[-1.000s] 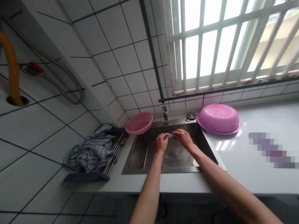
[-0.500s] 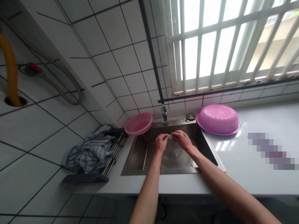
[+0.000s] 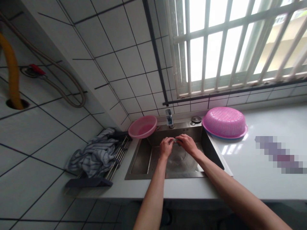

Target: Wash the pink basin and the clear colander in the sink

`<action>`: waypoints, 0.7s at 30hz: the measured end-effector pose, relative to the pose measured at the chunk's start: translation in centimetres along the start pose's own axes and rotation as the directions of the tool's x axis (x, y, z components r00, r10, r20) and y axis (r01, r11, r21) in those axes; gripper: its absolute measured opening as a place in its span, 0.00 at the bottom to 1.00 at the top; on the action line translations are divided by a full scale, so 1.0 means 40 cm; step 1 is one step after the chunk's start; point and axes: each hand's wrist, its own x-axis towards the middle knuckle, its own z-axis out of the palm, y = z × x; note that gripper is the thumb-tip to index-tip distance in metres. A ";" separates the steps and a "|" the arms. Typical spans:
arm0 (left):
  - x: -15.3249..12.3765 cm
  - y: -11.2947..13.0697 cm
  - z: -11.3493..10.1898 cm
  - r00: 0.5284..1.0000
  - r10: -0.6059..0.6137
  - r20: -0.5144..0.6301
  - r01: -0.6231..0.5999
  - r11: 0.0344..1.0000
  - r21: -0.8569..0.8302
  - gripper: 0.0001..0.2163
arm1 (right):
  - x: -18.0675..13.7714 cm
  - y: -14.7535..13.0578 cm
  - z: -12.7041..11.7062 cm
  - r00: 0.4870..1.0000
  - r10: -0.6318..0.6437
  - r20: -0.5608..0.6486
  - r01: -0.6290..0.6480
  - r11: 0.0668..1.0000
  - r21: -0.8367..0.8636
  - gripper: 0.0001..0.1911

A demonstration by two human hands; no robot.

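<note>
Both hands are over the steel sink (image 3: pixel 168 175), with fingertips almost meeting. My left hand (image 3: pixel 165 148) is closed in a pinch on one end of a small pale, partly see-through piece (image 3: pixel 175 140). On its other end, my right hand (image 3: pixel 188 144) pinches with bent fingers. Fingers cover most of the piece, and its kind is too small to make out. Below them, a faint round, see-through shape (image 3: pixel 178 158) shows on the sink's bottom; I cannot tell what it is. Behind the hands stands the tap (image 3: pixel 169 118).
A pink basin (image 3: pixel 141 127) overlaps the sink's back left corner. An upturned pink colander (image 3: pixel 224 123) sits right of the sink. At left, a striped cloth (image 3: pixel 96 155) lies on a metal rack (image 3: pixel 117 158). A blurred-out item (image 3: pixel 279 155) lies on the right counter (image 3: pixel 254 182).
Hands and arms stay almost in place. The small piece between the fingertips looks slightly darker and turned a little; the whole view has shifted very slightly.
</note>
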 end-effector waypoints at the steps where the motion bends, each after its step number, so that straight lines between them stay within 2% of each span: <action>1: 0.001 -0.002 -0.005 0.999 -0.019 -0.026 0.019 1.000 -0.005 0.08 | 0.000 0.004 -0.004 1.000 0.017 -0.012 -0.017 1.000 0.002 0.14; 4: 0.007 -0.012 -0.025 0.987 -0.099 -0.125 0.095 0.995 -0.034 0.08 | 0.000 0.034 -0.023 0.991 0.108 -0.078 -0.107 0.994 0.027 0.13; 7: 0.008 -0.014 -0.031 0.981 -0.121 -0.152 0.117 0.993 -0.036 0.07 | -0.003 0.051 -0.028 0.981 0.168 -0.098 -0.165 0.986 0.035 0.11; 9: 0.005 -0.005 -0.023 0.988 -0.088 -0.125 0.088 0.996 -0.003 0.07 | -0.005 0.041 -0.015 0.984 0.154 -0.086 -0.154 0.988 0.008 0.11; 14: -0.005 0.018 -0.005 1.000 0.002 0.012 -0.003 0.997 0.079 0.08 | -0.005 0.000 0.015 1.000 0.022 0.003 -0.022 0.999 -0.047 0.12; 21: 0.006 -0.009 -0.035 0.976 -0.135 -0.170 0.133 0.991 -0.027 0.07 | -0.003 0.044 -0.032 0.979 0.176 -0.099 -0.175 0.984 0.017 0.10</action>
